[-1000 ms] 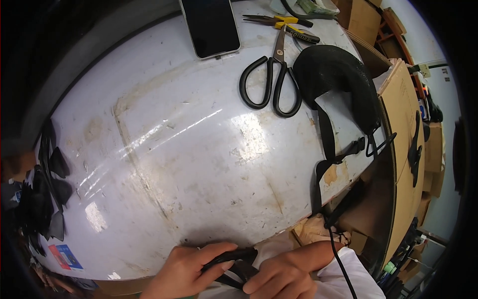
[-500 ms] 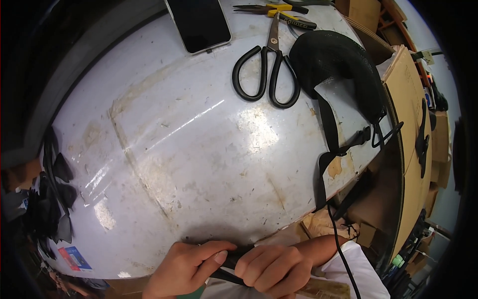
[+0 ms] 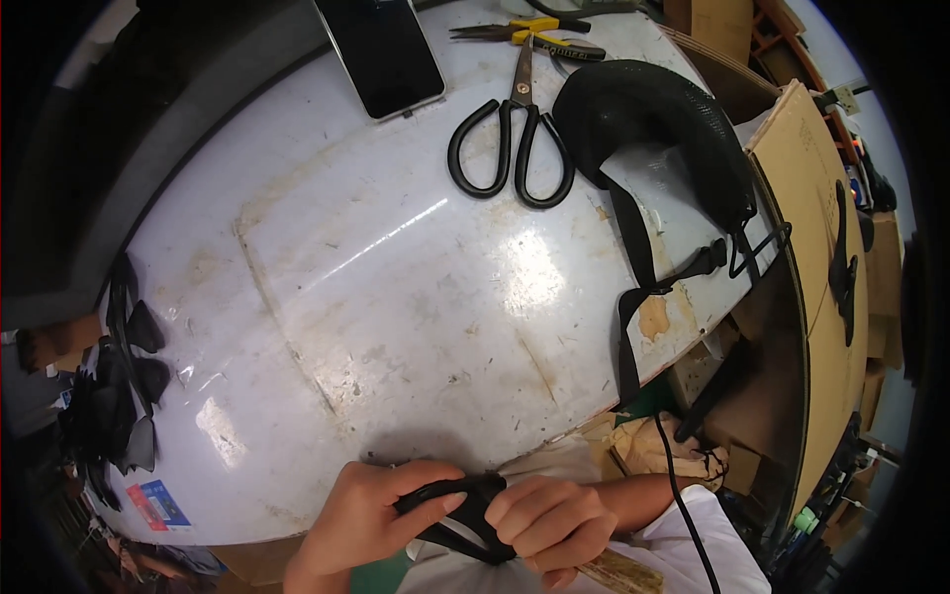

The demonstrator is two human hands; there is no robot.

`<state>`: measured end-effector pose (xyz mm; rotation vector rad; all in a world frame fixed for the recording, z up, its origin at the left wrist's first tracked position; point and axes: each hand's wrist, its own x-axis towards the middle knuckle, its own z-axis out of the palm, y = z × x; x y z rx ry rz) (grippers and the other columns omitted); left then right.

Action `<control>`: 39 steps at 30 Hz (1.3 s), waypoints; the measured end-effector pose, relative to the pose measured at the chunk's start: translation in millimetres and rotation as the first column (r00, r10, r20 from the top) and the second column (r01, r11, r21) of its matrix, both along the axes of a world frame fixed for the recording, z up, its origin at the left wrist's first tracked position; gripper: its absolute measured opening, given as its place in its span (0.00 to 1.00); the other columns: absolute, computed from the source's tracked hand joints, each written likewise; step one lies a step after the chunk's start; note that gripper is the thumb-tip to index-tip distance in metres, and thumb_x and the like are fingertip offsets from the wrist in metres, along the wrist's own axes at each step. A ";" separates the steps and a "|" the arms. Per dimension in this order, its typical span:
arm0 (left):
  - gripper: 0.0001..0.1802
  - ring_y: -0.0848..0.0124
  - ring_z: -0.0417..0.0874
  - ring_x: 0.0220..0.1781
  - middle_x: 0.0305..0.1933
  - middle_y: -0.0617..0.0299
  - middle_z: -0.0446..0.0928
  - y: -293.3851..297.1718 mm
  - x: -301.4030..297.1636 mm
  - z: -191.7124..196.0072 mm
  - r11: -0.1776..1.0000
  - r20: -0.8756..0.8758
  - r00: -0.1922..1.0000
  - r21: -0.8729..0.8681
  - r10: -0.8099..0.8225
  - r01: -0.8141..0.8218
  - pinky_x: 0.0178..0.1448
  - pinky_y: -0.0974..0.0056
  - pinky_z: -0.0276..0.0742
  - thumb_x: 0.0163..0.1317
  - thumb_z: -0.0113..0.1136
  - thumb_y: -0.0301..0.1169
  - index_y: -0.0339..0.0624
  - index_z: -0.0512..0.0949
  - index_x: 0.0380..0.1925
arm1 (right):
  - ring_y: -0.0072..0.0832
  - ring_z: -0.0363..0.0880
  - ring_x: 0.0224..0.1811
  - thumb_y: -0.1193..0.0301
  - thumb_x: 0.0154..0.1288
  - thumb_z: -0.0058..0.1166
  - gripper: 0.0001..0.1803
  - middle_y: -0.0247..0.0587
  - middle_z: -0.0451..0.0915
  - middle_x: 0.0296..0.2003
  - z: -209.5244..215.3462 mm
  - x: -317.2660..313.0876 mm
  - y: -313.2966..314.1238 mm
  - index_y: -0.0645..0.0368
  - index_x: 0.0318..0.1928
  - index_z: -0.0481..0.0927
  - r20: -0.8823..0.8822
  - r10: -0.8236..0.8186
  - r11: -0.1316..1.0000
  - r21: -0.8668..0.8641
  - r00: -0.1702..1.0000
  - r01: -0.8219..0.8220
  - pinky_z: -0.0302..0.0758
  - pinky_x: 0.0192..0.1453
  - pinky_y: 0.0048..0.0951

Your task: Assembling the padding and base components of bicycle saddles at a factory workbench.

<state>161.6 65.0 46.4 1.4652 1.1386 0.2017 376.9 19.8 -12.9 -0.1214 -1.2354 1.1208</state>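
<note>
At the table's near edge, my left hand is closed, thumb and fingers pinching a black piece that looks like a strap or moulded strip. Its band forms a narrow loop between my hands and widens toward the right. My right hand is wrapped in a fist on the wider end, which it partly hides. From beneath that fist sticks out a worn, yellowish-brown bar, like wood; whether my fingers grip it too I cannot tell.
Across the white, stained table lie black-handled scissors, yellow-and-black pliers, a phone and a black mesh pouch with straps. Black pieces pile up at left. A cardboard box stands at right.
My left hand has tilted up, and more of the black piece shows between my hands, its loop spread wider. The view has shifted slightly, moving the table things a little to the left.
</note>
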 end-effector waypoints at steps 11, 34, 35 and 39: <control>0.20 0.68 0.88 0.31 0.34 0.49 0.88 -53.5 -69.1 24.0 0.616 0.462 0.714 0.371 0.526 -0.695 0.40 0.66 0.84 0.57 0.76 0.30 0.30 0.85 0.47 | 0.31 0.79 0.23 0.61 0.77 0.58 0.20 0.39 0.78 0.25 27.6 34.8 40.4 0.60 0.28 0.74 0.143 -0.216 0.975 0.077 0.966 0.207 0.80 0.27 0.35; 0.17 0.55 0.93 0.40 0.42 0.45 0.89 -58.7 -17.6 32.1 0.682 0.413 0.877 0.570 0.244 -0.458 0.45 0.61 0.90 0.50 0.76 0.21 0.27 0.85 0.41 | 0.30 0.68 0.16 0.73 0.72 0.61 0.15 0.40 0.71 0.19 133.7 -57.2 69.1 0.68 0.27 0.77 0.302 0.467 0.688 0.467 0.831 -0.556 0.64 0.20 0.33; 0.17 0.55 0.93 0.40 0.42 0.45 0.89 -58.2 -17.4 30.9 0.681 0.418 0.878 0.573 0.235 -0.455 0.44 0.61 0.90 0.49 0.76 0.21 0.27 0.85 0.41 | 0.30 0.68 0.16 0.73 0.72 0.61 0.15 0.40 0.71 0.19 135.9 -56.9 70.9 0.68 0.27 0.77 0.307 0.471 0.686 0.461 0.827 -0.563 0.64 0.20 0.33; 0.17 0.56 0.93 0.40 0.43 0.47 0.89 -58.1 -18.7 29.5 0.661 0.425 0.875 0.591 0.232 -0.462 0.44 0.61 0.91 0.48 0.76 0.21 0.29 0.85 0.41 | 0.31 0.69 0.16 0.73 0.72 0.61 0.15 0.39 0.71 0.19 143.5 -55.7 69.3 0.68 0.26 0.77 0.412 0.451 0.697 0.392 0.792 -0.601 0.65 0.20 0.34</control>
